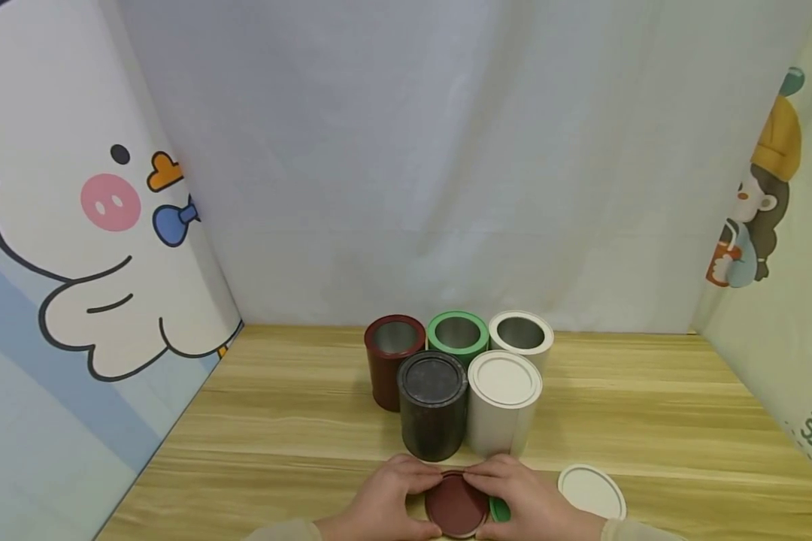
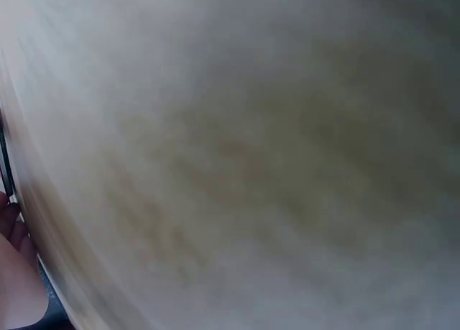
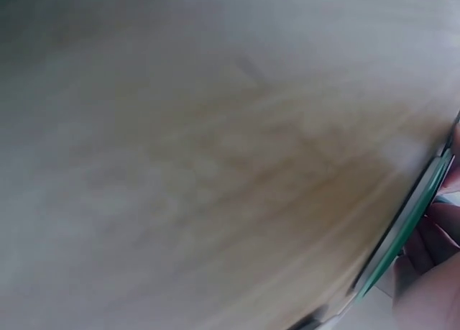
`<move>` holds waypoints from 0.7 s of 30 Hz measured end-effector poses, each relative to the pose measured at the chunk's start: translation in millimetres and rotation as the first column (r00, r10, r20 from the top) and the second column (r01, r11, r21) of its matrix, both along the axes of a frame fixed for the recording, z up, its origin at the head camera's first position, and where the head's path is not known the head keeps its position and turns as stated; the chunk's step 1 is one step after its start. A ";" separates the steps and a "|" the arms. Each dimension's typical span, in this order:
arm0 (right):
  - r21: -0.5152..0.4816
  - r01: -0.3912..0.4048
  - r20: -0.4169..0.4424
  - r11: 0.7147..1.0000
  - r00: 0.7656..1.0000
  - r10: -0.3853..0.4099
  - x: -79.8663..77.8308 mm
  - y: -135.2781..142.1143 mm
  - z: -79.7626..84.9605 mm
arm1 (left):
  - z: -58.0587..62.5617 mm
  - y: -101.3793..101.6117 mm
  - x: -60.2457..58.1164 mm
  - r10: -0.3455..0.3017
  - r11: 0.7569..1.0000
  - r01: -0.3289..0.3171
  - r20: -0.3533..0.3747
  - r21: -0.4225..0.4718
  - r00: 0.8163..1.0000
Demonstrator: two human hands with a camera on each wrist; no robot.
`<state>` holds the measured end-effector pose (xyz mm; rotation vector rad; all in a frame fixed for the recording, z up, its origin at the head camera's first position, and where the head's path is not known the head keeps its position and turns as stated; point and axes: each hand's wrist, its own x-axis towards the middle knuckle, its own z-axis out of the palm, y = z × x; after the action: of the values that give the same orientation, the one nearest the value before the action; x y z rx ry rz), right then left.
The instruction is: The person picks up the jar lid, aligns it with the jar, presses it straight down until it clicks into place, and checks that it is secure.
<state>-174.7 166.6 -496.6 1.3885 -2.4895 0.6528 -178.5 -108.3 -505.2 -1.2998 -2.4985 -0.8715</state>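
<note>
Both hands meet at a dark red round lid point(image 1: 456, 507) low on the table in the head view. The left hand point(image 1: 387, 500) grips its left edge with thumb and fingers. From the other side, the right hand point(image 1: 531, 500) holds the right edge the same way. Partly covered by the right hand is a green lid point(image 1: 499, 511); the right wrist view shows a green rim point(image 3: 413, 218) beside the fingers. A white lid point(image 1: 592, 492) lies right of that hand. The left wrist view is mostly blurred tabletop, with part of the hand at its left edge.
Beyond the hands stand a black can point(image 1: 434, 421) and a white can point(image 1: 504, 421), both lidded. Behind them are open cans: dark red point(image 1: 387, 376), green point(image 1: 458, 351) and white point(image 1: 543, 357). A pale curtain point(image 1: 413, 165) closes off the wooden table's point(image 1: 277, 421) back edge.
</note>
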 end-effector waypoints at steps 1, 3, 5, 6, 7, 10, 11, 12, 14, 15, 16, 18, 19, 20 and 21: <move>0.001 0.000 0.006 1.000 1.000 0.000 -0.1 -0.1 0.3 | -0.1 -0.2 -0.3 -0.002 1.000 0.002 0.000 0.001 1.000; 0.002 0.005 0.019 1.000 1.000 -0.005 0.1 -0.3 1.0 | -0.1 -0.7 -1.0 -0.003 1.000 0.003 0.007 0.001 1.000; -0.002 0.012 0.027 1.000 1.000 -0.012 0.5 -0.2 2.0 | 0.3 -0.8 -1.7 -0.004 1.000 0.004 0.023 0.000 1.000; -0.007 0.016 0.035 1.000 0.999 -0.016 0.7 -0.1 2.9 | 0.6 -0.7 -2.0 -0.003 1.000 0.003 0.035 0.000 0.999; -0.013 0.018 0.042 1.000 0.999 -0.018 1.0 0.0 3.6 | 1.0 -0.6 -2.4 -0.001 1.000 0.001 0.046 -0.001 0.999; -0.029 0.020 0.064 0.999 0.998 -0.018 1.6 0.4 6.0 | 3.5 -0.8 -2.9 0.002 1.000 -0.003 0.095 0.004 0.996; -0.035 0.022 0.070 0.999 0.997 -0.019 1.8 0.6 6.7 | 4.8 -1.0 -2.9 0.002 1.000 -0.003 0.116 0.008 0.993; -0.041 0.023 0.074 0.999 0.997 -0.020 1.9 0.7 7.4 | 6.5 -1.2 -2.8 0.000 1.000 -0.002 0.141 0.014 0.990; -0.050 0.028 0.070 0.998 0.997 -0.024 2.2 1.0 8.2 | 10.1 -1.8 -2.8 -0.003 1.000 -0.003 0.192 0.028 0.981; -0.055 0.032 0.063 0.998 0.998 -0.028 2.3 1.0 8.6 | 11.9 -2.2 -2.9 -0.007 0.999 -0.001 0.212 0.038 0.977; -0.060 0.035 0.055 0.998 0.998 -0.032 2.4 1.1 9.1 | 13.6 -2.4 -3.1 -0.012 0.999 0.001 0.229 0.044 0.973; -0.076 0.039 0.040 0.996 0.999 -0.036 3.0 1.1 10.1 | 16.6 -2.8 -3.8 -0.017 0.998 0.003 0.252 0.055 0.968; -0.086 0.042 0.031 0.995 0.999 -0.039 3.3 1.2 10.8 | 17.7 -3.0 -4.3 -0.018 0.998 0.004 0.250 0.057 0.968; -0.094 0.045 0.024 0.995 0.999 -0.042 3.6 1.3 11.7 | 18.7 -3.0 -4.8 -0.021 0.998 0.006 0.242 0.060 0.970; -0.101 0.048 0.018 0.994 0.999 -0.046 3.9 1.4 12.7 | 19.8 -3.0 -5.3 -0.021 0.998 0.007 0.235 0.061 0.972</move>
<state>-170.8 167.9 -483.9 1.2892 -2.4561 0.7720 -183.7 -111.3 -485.3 -1.2632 -2.6177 -1.1571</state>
